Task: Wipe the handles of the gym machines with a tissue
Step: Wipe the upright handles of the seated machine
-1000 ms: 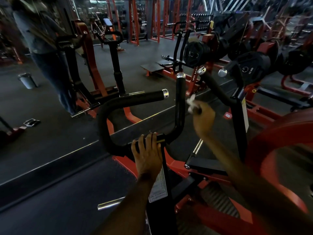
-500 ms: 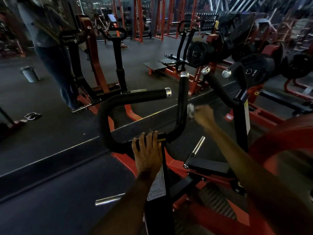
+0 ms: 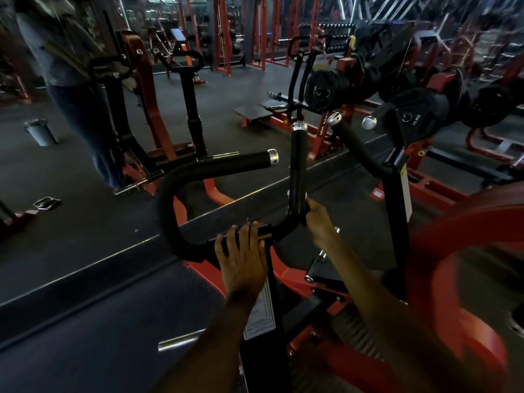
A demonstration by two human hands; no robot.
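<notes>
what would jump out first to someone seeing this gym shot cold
Dead centre, a black curved handlebar with chrome end caps loops up from a red-framed machine. The left hand grips its base, while the right hand is wrapped around the lower part of the upright grip; a sliver of white at the fingers may be the tissue. To the upper right, black weight plates hang on red racks.

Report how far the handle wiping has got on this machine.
Nothing shows as finished. In hand: the right hand works at the foot of the upright handle, tissue barely visible; the left hand grips the crossbar. Left: apparently the curved handle and the far handle.
</notes>
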